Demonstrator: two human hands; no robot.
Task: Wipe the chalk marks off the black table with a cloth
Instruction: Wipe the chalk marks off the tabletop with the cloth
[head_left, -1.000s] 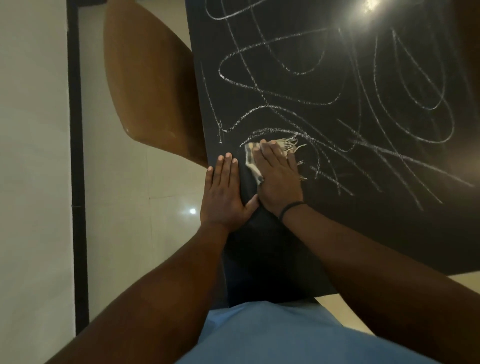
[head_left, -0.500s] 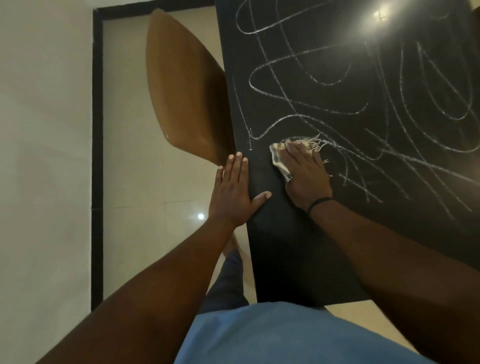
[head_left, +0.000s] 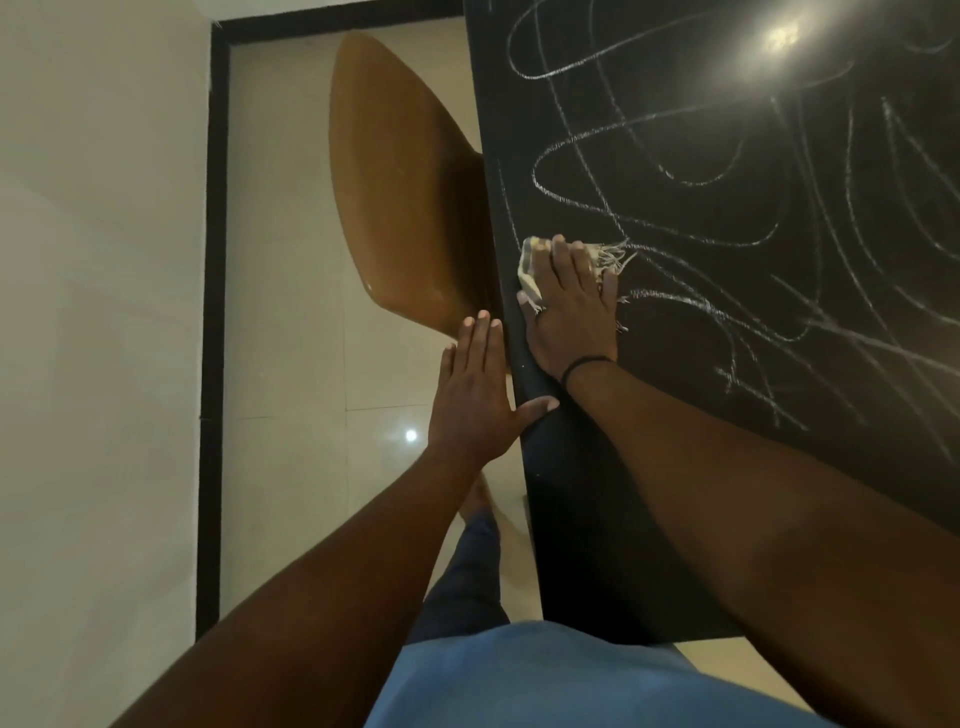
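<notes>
Pressing the cloth (head_left: 535, 270) flat-fingered, right hand (head_left: 571, 312) near the black table (head_left: 597, 519) edge — left hand (head_left: 475, 395) spread alongside, brown chair (head_left: 400, 182) tucked close, chalk marks (head_left: 727, 208) beyond.

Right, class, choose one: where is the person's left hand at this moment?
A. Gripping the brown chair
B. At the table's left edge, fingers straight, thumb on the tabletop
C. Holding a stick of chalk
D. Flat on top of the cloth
B: the left hand lies open at the edge of the black table, thumb on top, while the right hand presses the cloth.
</notes>
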